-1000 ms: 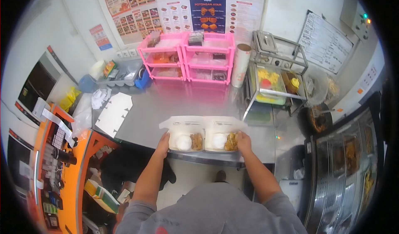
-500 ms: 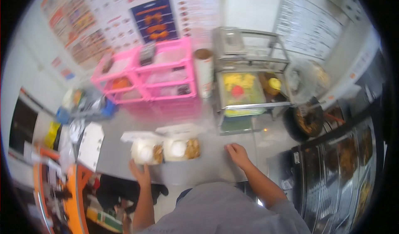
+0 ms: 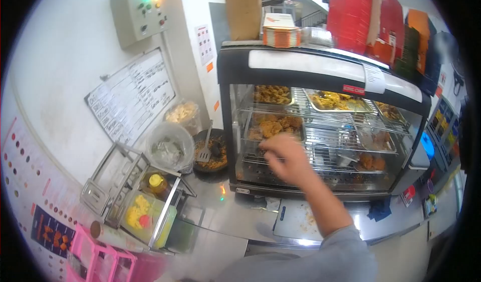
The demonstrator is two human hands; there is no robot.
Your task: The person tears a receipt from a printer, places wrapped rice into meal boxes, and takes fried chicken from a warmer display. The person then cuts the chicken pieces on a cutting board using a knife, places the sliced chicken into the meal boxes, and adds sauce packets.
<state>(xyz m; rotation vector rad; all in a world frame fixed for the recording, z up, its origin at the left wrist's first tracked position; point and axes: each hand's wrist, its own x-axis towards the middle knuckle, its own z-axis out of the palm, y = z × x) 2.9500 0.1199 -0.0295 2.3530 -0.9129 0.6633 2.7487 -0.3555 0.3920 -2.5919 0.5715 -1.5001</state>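
Note:
My right hand reaches up in front of the glass-fronted food warmer. Its fingers are loosely bent and slightly blurred, with a gap between thumb and forefinger and nothing visible in them. Whether it touches the glass, I cannot tell. Behind it, a tray of fried chicken sits on the middle rack. On the upper rack lies a tray of yellowish fried pieces. My left hand is out of view.
Below the warmer lies a white cutting board. To its left stand a black wok with a slotted spatula, a plastic-lined tub and a metal rack. Stacked cartons top the warmer.
The view has turned right from the counter with two open food boxes to the warmer. My right hand has risen from the counter to the warmer's front. My left hand has left the view.

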